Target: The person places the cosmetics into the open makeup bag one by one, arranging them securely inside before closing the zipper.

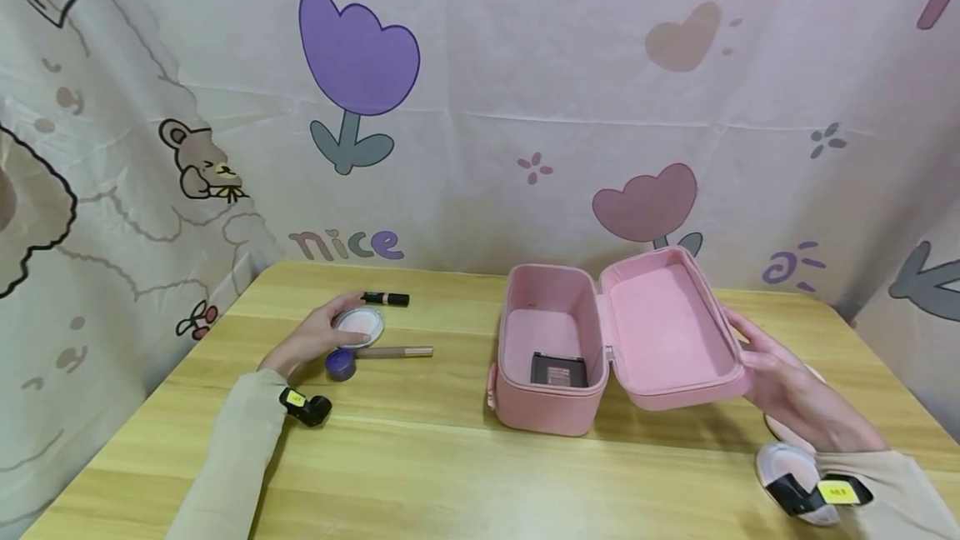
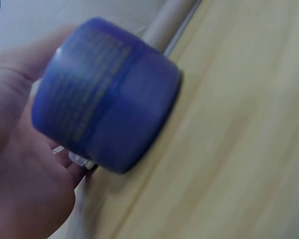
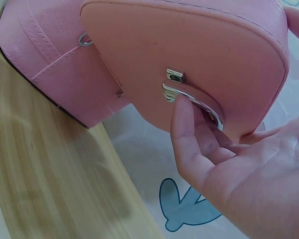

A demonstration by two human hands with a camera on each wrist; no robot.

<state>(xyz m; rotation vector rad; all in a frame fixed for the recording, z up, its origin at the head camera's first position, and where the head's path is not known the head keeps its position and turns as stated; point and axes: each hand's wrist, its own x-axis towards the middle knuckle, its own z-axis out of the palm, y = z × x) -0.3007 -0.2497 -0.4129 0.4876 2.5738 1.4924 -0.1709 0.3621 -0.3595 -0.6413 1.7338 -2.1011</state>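
My left hand (image 1: 318, 336) is around a round white-rimmed compact (image 1: 360, 326) on the table, thumb at its near edge and fingertips at its far side. Right beside that hand stands a small blue-purple jar (image 1: 341, 365), which fills much of the left wrist view. A beige tube with a silvery end (image 1: 396, 352) lies by the jar, and a black lipstick-like tube (image 1: 387, 299) is just beyond my fingers. My right hand (image 1: 787, 382) holds the raised lid (image 1: 667, 332) of a pink case (image 1: 551, 407), fingers at its metal handle (image 3: 202, 105). A dark flat palette (image 1: 558, 371) lies inside.
Under my right forearm, a round pale item (image 1: 795, 482) lies on the wooden table (image 1: 420, 465), with another round item partly hidden behind it. A printed cloth (image 1: 480, 65) hangs along the table's back edge.
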